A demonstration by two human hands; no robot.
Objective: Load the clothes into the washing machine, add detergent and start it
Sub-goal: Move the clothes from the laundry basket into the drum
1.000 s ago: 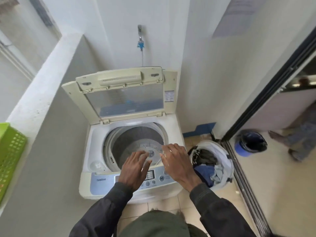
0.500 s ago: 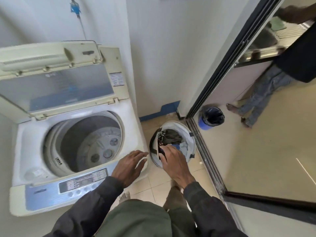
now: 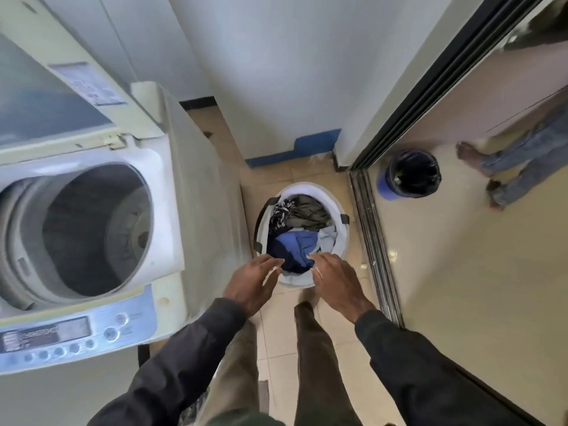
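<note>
Hovering over laundry basket [image 3: 310, 189] on beige tiled floor [image 3: 276, 348]: left hand [image 3: 250, 284], right hand [image 3: 335, 285], fingers [image 3: 266, 263] spread.

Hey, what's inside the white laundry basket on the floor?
The laundry basket holds, crumpled together, an olive garment, a black-and-white patterned piece, a blue garment, a pale grey one and a dark navy one. Whatever lies beneath this top layer is covered.
</note>
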